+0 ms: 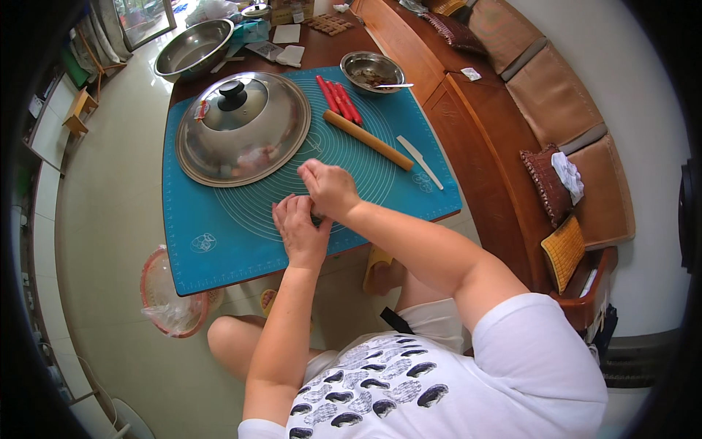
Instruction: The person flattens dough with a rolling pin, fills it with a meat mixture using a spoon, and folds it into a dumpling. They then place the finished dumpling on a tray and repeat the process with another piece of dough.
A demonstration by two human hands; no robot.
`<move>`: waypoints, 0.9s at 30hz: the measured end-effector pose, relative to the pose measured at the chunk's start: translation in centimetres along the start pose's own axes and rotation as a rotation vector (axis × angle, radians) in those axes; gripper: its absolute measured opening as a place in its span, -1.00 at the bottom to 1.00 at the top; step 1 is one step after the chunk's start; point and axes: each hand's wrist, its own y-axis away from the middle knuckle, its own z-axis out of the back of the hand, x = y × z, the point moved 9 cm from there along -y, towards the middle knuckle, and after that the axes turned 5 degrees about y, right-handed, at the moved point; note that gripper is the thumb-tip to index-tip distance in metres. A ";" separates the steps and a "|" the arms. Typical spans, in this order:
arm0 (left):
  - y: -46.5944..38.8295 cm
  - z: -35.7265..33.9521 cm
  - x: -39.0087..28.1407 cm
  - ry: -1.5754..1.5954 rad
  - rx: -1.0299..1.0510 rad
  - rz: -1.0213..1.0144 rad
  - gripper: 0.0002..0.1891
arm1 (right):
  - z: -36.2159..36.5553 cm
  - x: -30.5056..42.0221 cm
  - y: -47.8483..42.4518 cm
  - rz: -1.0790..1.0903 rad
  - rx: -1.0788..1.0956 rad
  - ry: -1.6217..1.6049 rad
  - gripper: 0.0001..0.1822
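Observation:
My left hand [300,229] is cupped low at the near edge of a blue silicone baking mat [351,230]. A small dark object [316,219] shows between it and my right hand; most of it is covered, so its kind is unclear. Just above that, my right hand [333,189] is curled with fingers bunched, and what it pinches, if anything, is hidden. Beyond my hands, a large steel wok lid [247,153] with a glass window lies dome-up on the mat. To the right lie a wooden rolling pin [368,140] and a white plastic knife [421,163].
Several red sticks [339,100] lie beyond the rolling pin. A steel bowl [373,57] holds brownish contents and a white spoon. A big steel basin [194,48] stands at the far left. A plastic-lined basket [170,296] stands below the table's left side; a wooden sofa [482,164] runs along the right.

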 end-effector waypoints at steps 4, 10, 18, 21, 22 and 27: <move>0.9 -0.8 -1.0 -0.045 0.040 -0.103 -0.66 | 0.3 -1.2 2.8 -0.124 0.016 0.027 -0.70; 0.1 0.4 -1.5 -0.050 0.024 -0.031 -0.67 | -0.6 -2.4 -3.1 -0.040 -0.127 0.146 -0.63; -0.7 -0.7 -2.2 -0.038 -0.019 -0.174 -0.64 | -1.9 -8.8 -5.6 -0.377 -0.068 -0.974 -0.69; -0.6 -0.1 -1.0 -0.013 0.090 -0.008 -0.66 | 2.3 -6.6 -4.7 -0.134 -0.100 -0.026 -0.74; -0.3 -0.5 -0.9 0.053 0.139 0.093 -0.65 | 2.1 -7.6 -3.4 -0.147 -0.027 0.043 -0.75; 0.1 -0.7 -0.4 0.140 0.110 0.222 -0.58 | 0.4 -7.6 -2.0 -0.118 0.111 -0.291 -0.68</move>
